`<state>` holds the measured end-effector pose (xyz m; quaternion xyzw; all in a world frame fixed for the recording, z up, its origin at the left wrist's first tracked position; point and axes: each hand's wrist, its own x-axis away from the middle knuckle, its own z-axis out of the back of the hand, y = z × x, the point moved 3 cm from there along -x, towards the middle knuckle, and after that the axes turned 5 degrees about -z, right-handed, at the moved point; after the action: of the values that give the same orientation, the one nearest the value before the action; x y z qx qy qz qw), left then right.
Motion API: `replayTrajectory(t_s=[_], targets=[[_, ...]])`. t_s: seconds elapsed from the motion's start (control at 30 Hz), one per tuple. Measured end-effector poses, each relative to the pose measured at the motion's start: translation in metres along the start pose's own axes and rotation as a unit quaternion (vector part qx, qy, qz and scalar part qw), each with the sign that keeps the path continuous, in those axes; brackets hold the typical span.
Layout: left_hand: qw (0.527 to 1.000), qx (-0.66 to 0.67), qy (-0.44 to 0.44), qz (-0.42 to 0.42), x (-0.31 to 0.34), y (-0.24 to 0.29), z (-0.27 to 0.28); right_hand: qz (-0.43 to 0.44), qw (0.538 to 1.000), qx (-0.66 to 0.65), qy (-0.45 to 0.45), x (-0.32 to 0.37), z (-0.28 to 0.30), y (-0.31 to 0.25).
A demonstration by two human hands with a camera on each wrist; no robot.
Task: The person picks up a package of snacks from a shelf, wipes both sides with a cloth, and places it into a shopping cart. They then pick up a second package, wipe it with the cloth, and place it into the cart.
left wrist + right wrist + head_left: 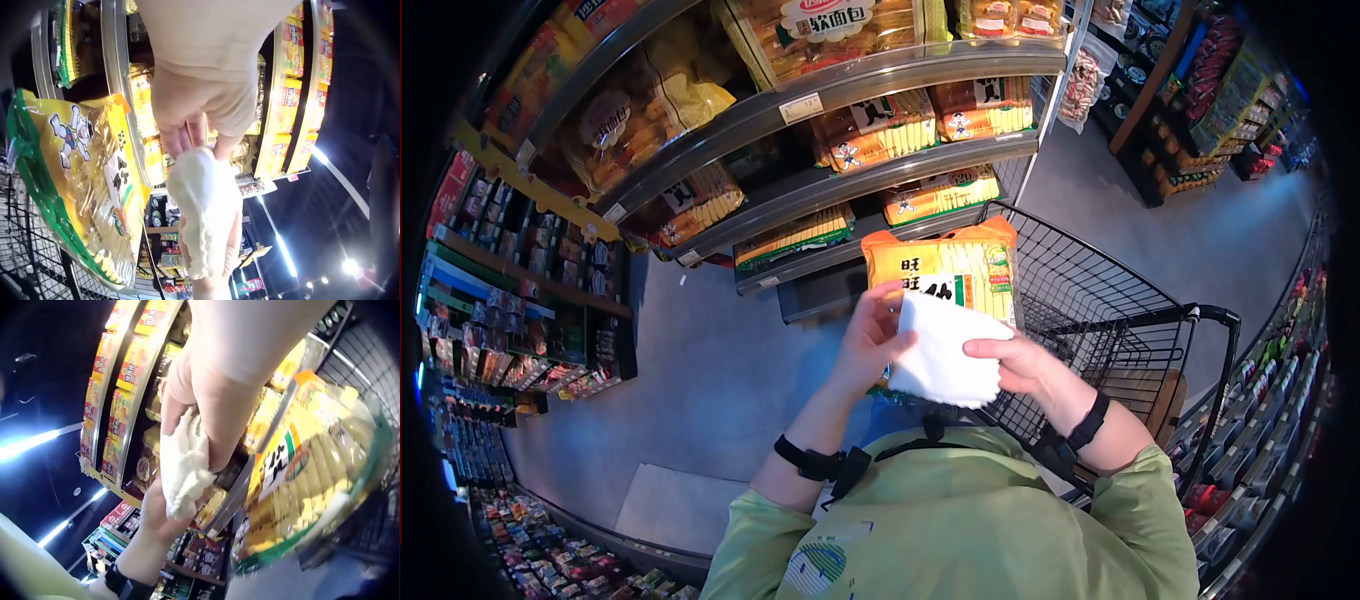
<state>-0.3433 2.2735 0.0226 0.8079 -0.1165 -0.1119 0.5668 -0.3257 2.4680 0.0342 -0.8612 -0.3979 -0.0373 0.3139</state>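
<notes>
A white cloth (945, 350) is held up between both hands in front of my chest. My left hand (872, 338) pinches its left edge with fingers and thumb, and the cloth (203, 212) hangs bunched below those fingers. My right hand (1015, 362) grips its right side, and the cloth (184, 464) shows crumpled under that palm. Just behind the cloth stands a yellow-orange snack bag (950, 268) with a green trim (75, 187), upright over the cart's near end. What holds the bag (306, 481) up is hidden.
A black wire shopping cart (1100, 300) stands ahead to the right, its handle (1215, 318) near my right forearm. Curved metal shelves (870, 85) packed with snack bags rise ahead. More stocked racks line the left (510, 300) and the right aisle. The grey floor (700, 380) lies to the left.
</notes>
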Motion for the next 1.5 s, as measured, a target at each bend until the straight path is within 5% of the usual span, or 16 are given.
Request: replayTrajectory(t_s=[0.03, 0.1, 0.17, 0.2, 0.23, 0.27, 0.33, 0.4, 0.53, 0.77, 0.87, 0.93, 1.1, 1.37, 1.5], targets=[[1.0, 0.001, 0.004, 0.003, 0.0, -0.004, 0.007, 0.015, 0.999, 0.05, 0.012, -0.001, -0.003, -0.004], [0.971, -0.21, 0.115, -0.01, 0.003, -0.016, 0.04, 0.073, 0.952, 0.25, 0.16, 0.002, 0.025, -0.019], [0.949, -0.266, 0.163, 0.051, 0.017, -0.055, 0.083, 0.181, 0.803, 0.52, 0.228, 0.003, 0.041, -0.038], [0.937, -0.214, 0.189, 0.204, 0.028, -0.066, 0.09, 0.181, 0.803, 0.52, 0.228, 0.0, 0.043, -0.04], [0.899, -0.155, 0.21, 0.351, 0.041, -0.077, 0.093, 0.232, 0.708, 0.637, 0.2, -0.002, 0.038, -0.042], [0.899, -0.156, 0.208, 0.351, 0.049, -0.082, 0.094, 0.276, 0.594, 0.737, 0.168, -0.002, 0.034, -0.041], [0.92, -0.074, 0.09, 0.374, 0.057, -0.082, 0.079, 0.094, 0.503, 0.841, 0.179, -0.01, 0.052, -0.011], [0.917, -0.104, 0.087, 0.375, 0.054, -0.078, 0.077, 0.009, 0.435, 0.885, 0.165, -0.015, 0.07, 0.01], [0.919, -0.123, 0.071, 0.369, 0.045, -0.07, 0.071, 0.042, 0.505, 0.843, 0.182, -0.022, 0.076, 0.013], [0.919, 0.032, 0.065, 0.388, 0.031, -0.086, 0.054, 0.109, 0.54, 0.83, 0.085, -0.037, 0.024, 0.042], [0.917, 0.105, 0.102, 0.371, 0.034, -0.101, 0.059, 0.091, 0.495, 0.864, 0.024, -0.021, -0.003, 0.048], [0.893, 0.268, 0.144, 0.332, 0.034, -0.101, 0.062, 0.13, 0.498, 0.858, 0.012, -0.01, 0.001, 0.054], [0.899, 0.275, 0.123, 0.317, 0.024, -0.09, 0.058, 0.146, 0.458, 0.877, -0.004, 0.017, 0.01, 0.046], [0.891, 0.358, 0.138, 0.242, 0.022, -0.08, 0.071, 0.073, 0.43, 0.885, 0.166, 0.064, 0.068, 0.024], [0.897, 0.329, 0.152, 0.253, 0.027, -0.087, 0.069, 0.041, 0.432, 0.883, 0.176, 0.07, 0.091, 0.024]])
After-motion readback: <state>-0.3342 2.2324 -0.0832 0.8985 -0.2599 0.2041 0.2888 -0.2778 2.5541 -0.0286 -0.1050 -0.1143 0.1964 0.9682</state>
